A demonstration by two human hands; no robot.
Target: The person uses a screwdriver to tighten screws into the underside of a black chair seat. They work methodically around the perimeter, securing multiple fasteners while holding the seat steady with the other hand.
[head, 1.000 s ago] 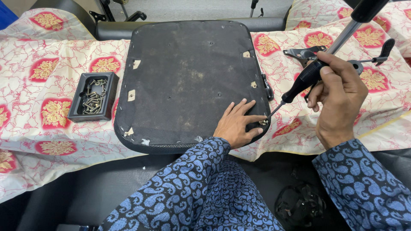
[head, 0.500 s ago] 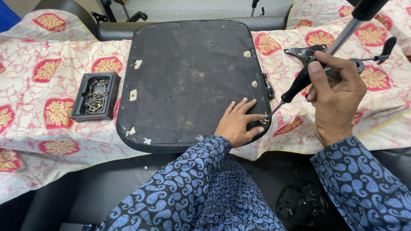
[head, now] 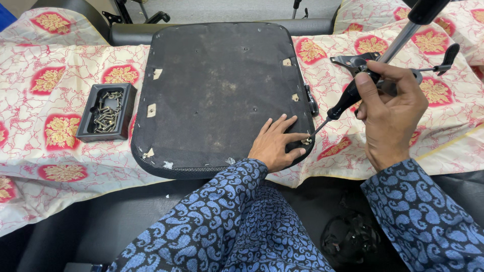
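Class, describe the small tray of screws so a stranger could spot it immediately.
Start at the big black seat panel lying on the patterned cloth. Just beyond its left edge sits a small black rectangular tray, the only container there, filled with dark metal screws.

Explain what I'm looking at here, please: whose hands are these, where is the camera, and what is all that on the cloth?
No machine here: a person in blue patterned sleeves works with bare hands, and the one camera sits on their head, looking down. A dark, flat seat pad lies on a flowered cloth. The left hand rests flat on the pad's near right corner, fingers by a small screw. The right hand grips a black-handled screwdriver, its tip at that screw. To the left, a small black tray holds loose screws. Behind the right hand lies a metal bracket with a rod and levers.
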